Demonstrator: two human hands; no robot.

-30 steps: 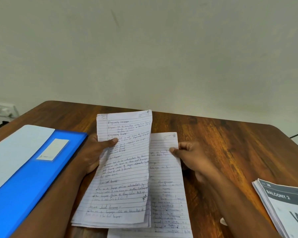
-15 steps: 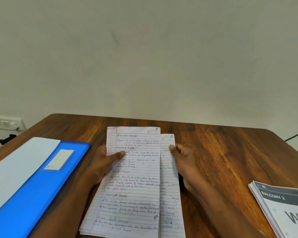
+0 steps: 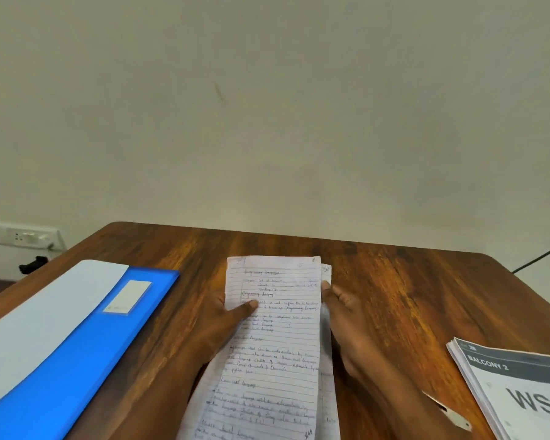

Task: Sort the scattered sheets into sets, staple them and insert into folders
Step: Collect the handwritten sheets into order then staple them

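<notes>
Several handwritten lined sheets [image 3: 277, 344] are held above the wooden table [image 3: 394, 296], stacked almost in line. My left hand [image 3: 223, 325] grips the stack's left edge, thumb on the top page. My right hand [image 3: 343, 309] pinches the right edge, where one sheet [image 3: 326, 273] underneath sticks out slightly to the right. A blue folder [image 3: 86, 344] lies on the table at the left, with a white label and a pale sheet [image 3: 38, 319] over its left part.
A stack of printed sheets [image 3: 518, 389] reading "BALCONY 2" lies at the right edge. A small white scrap [image 3: 454, 414] sits beside my right forearm. A wall socket [image 3: 23, 238] and a black plug are at the far left; a cable runs off at the right.
My right hand has slid its sheet leftward under the sheets in my left hand, so the two sets nearly overlap. The view has tilted up a little.
</notes>
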